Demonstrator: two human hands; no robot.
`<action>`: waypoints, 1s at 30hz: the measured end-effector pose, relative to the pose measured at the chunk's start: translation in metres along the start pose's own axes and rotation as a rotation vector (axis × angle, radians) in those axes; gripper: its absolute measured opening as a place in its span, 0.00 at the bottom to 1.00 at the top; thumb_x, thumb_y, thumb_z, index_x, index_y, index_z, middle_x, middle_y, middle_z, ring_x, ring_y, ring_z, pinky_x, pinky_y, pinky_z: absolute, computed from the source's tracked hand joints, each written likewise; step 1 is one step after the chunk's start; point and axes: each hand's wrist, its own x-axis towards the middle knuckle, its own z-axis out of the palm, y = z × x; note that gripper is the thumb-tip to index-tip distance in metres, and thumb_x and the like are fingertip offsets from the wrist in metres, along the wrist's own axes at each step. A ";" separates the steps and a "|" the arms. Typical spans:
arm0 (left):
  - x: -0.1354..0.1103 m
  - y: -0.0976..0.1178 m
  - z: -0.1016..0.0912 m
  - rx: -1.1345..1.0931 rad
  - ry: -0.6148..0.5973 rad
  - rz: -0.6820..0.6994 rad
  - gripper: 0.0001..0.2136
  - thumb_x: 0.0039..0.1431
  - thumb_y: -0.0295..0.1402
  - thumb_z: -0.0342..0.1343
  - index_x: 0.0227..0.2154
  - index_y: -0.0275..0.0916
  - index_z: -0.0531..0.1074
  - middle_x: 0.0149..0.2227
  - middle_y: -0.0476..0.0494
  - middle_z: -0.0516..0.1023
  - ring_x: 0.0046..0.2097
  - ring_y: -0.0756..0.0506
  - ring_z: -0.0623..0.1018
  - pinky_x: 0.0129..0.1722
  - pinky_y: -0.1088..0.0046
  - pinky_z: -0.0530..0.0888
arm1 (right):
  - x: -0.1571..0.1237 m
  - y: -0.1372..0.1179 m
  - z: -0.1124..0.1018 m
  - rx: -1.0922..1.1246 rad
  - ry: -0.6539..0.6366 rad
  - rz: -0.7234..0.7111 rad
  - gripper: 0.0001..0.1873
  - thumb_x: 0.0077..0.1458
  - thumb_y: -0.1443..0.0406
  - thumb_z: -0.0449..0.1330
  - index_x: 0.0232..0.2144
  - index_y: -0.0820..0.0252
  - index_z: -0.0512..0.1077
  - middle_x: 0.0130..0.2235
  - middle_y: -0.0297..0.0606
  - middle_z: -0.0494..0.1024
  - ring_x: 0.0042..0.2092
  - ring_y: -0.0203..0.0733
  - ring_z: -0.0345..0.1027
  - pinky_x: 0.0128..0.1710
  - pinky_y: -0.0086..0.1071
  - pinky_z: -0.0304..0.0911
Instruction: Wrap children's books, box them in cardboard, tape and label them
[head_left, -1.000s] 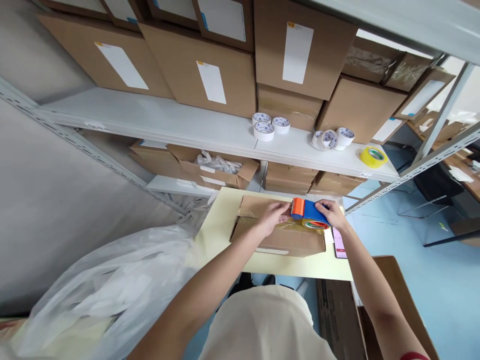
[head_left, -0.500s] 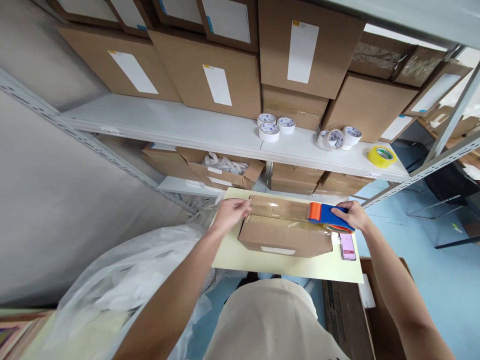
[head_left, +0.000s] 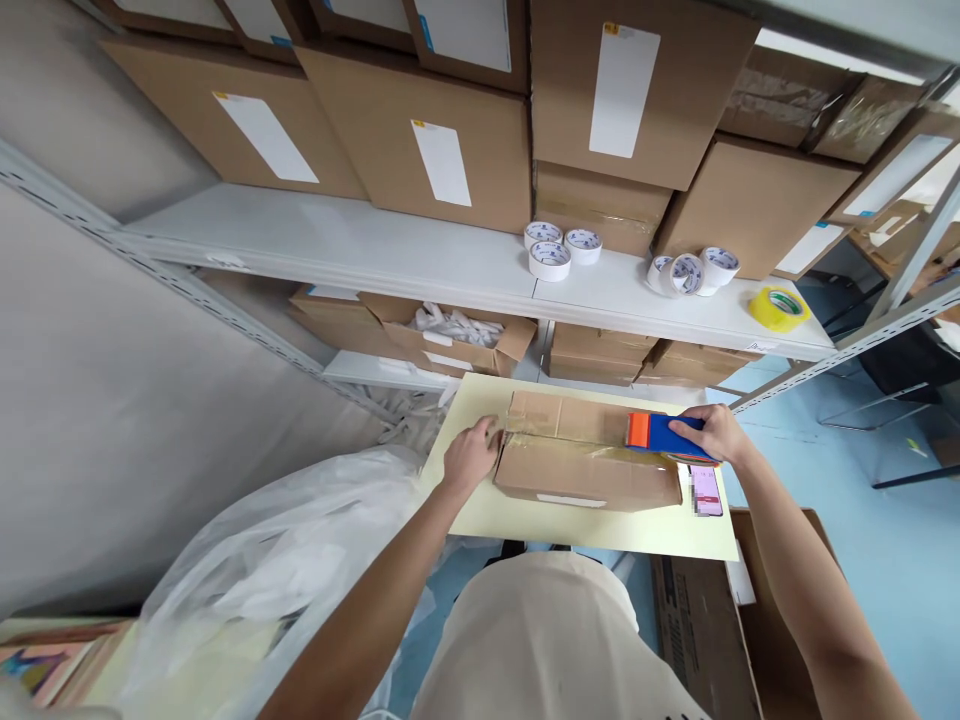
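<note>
A closed cardboard box (head_left: 585, 470) lies on a small pale yellow table (head_left: 525, 520) in front of me. A strip of clear tape runs along its top seam. My right hand (head_left: 712, 432) is closed round a blue and orange tape dispenser (head_left: 660, 435) at the box's right end. My left hand (head_left: 471, 462) presses against the box's left end with its fingers curled over the taped edge.
A phone (head_left: 706, 490) lies on the table right of the box. White tape rolls (head_left: 551, 255) and a yellow roll (head_left: 780, 308) sit on the white shelf (head_left: 337, 245) among stacked cartons. A clear plastic bag (head_left: 247, 570) bulges at my left. An open carton (head_left: 697, 630) stands at my lower right.
My right hand pulled the dispenser from the box's middle to its right end, laying tape. My left hand slid from beside the dispenser to the left end and pressed down.
</note>
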 end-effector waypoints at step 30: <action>-0.023 0.035 0.002 0.348 -0.259 0.546 0.66 0.29 0.60 0.64 0.68 0.28 0.41 0.70 0.21 0.42 0.70 0.25 0.44 0.65 0.45 0.51 | -0.013 -0.005 -0.011 0.129 -0.146 0.144 0.30 0.44 0.38 0.59 0.15 0.59 0.69 0.16 0.32 0.67 0.19 0.33 0.57 0.19 0.30 0.52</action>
